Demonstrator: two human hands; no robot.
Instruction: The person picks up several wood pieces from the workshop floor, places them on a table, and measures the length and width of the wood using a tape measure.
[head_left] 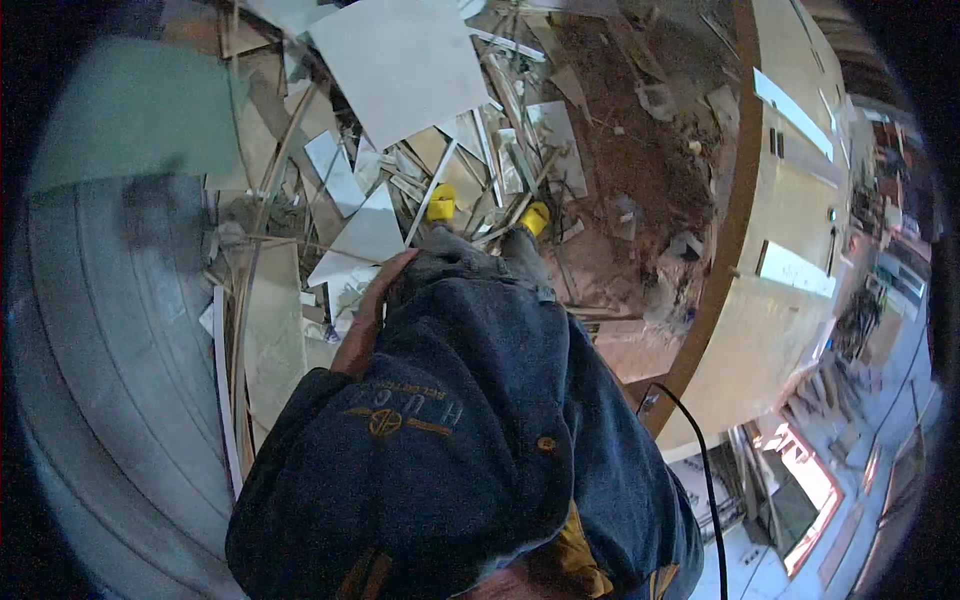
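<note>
My left hand [397, 268] is down beside my grey trousers [455, 262], touching or very near the cloth at the thigh. Its fingers are hard to make out, and no held thing shows there. Bare forearm runs up from it to the short sleeve of my dark blue shirt [480, 390]. My right hand is out of sight; only the blue sleeve on that side shows. Yellow shoes [440, 203] are on my feet among scrap wood. Beside my left hand lies a pale triangular board offcut [365, 238].
A big white panel [400, 70] lies ahead over piled offcuts. On my right, a long wooden worktop [765, 330] carries white strips [795, 270]. A black cable [712, 480] hangs near its edge. Ribbed grey sheeting [130, 350] stands on my left. Loose strips and dust cover the floor.
</note>
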